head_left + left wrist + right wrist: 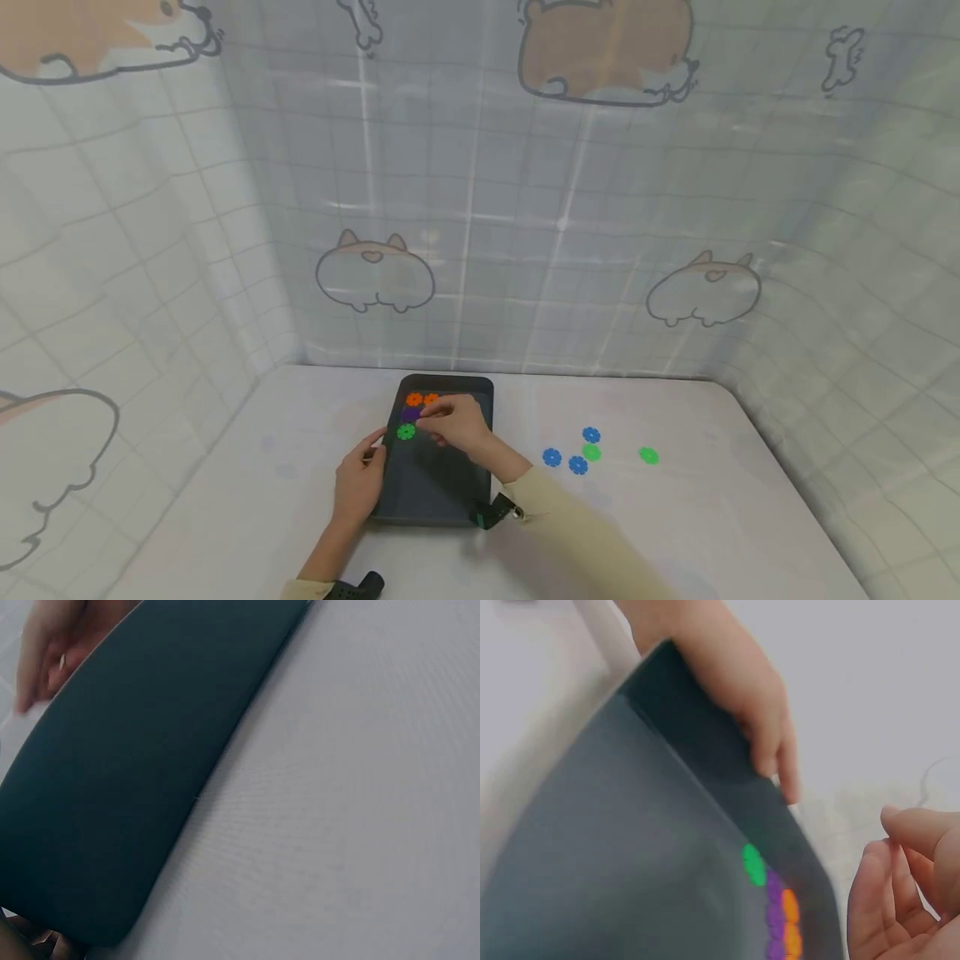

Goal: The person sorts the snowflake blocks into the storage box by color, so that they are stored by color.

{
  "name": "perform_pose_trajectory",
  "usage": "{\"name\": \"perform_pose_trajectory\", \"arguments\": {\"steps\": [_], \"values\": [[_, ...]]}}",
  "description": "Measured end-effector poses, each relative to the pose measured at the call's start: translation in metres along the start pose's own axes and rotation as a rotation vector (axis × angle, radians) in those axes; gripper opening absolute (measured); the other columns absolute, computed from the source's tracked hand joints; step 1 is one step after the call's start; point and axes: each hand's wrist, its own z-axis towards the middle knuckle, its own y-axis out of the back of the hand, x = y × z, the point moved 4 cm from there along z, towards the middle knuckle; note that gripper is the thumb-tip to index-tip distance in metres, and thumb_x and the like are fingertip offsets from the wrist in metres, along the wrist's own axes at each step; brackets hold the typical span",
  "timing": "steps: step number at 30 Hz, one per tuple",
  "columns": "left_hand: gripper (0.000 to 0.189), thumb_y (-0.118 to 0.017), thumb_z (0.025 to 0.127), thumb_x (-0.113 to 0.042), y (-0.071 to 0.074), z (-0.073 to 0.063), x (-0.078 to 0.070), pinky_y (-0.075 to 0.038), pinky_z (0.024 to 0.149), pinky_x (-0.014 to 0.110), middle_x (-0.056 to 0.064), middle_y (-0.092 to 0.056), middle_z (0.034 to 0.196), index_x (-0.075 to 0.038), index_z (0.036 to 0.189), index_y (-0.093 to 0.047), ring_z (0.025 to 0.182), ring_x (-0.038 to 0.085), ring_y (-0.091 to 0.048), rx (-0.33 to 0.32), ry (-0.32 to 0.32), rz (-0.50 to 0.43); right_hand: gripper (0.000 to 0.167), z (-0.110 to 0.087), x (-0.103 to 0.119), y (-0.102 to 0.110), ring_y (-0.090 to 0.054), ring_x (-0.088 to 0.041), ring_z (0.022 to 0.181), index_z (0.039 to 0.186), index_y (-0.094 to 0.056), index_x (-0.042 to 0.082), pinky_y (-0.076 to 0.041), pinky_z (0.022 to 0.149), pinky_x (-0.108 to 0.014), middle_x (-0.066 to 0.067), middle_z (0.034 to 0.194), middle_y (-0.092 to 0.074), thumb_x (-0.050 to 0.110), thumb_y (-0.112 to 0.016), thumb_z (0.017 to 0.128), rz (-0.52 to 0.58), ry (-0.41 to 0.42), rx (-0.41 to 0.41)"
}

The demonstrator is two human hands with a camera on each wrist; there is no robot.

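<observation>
Left fingers (372, 438) clamped on tray (416, 497) edge; right fingers (439, 407) bunched, hold unclear; room toward near edge.

My left hand (360, 482) is bent into a grip, its thumb apart from the fingers. My right hand (457, 423) lies somewhat further forward, forearm slanting inward, fingers curved and thumb near their tips.

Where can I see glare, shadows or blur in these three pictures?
Head view: pale glare streaks run down the printed backdrop, and a soft shadow darkens part of the tray; left wrist view: dim, with the tray's side a dark expanse showing little detail; right wrist view: paler and hazy, the green disc soft-edged.
</observation>
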Motion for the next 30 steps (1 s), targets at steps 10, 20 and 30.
{"name": "perform_pose_trajectory", "arguments": {"steps": [10,20,30], "values": [[0.035,-0.049,0.1,-0.016,0.001,0.001,0.001,-0.047,0.07,0.037,0.017,-0.066,0.105,-0.01,0.133,-0.06,0.086,0.026,-0.061,0.024,0.021,-0.008,0.011,-0.058,0.017,0.043,-0.061,-0.021,0.057,0.091,-0.074,0.011,-0.052,0.052,-0.032,-0.011,0.079,-0.07,0.019,-0.077,0.084,-0.054,0.079,0.029],[0.035,-0.049,0.1,-0.015,0.003,0.001,0.001,-0.047,0.07,0.037,0.018,-0.066,0.105,-0.01,0.133,-0.06,0.086,0.026,-0.061,0.02,0.018,0.004,0.008,-0.114,0.027,0.087,-0.06,-0.042,0.066,0.094,-0.073,0.006,-0.052,0.053,-0.033,-0.01,0.078,-0.066,0.008,-0.072,0.087,-0.121,0.077,-0.015],[0.034,-0.05,0.1,-0.015,0.001,0.0,0.0,-0.047,0.069,0.036,0.017,-0.067,0.104,-0.011,0.133,-0.06,0.084,0.025,-0.06,0.024,0.006,-0.007,0.017,-0.125,-0.025,0.155,-0.059,-0.02,0.062,0.096,-0.072,0.003,-0.05,0.053,-0.029,-0.015,0.082,-0.067,0.016,-0.075,0.086,-0.141,0.005,-0.158]]}}
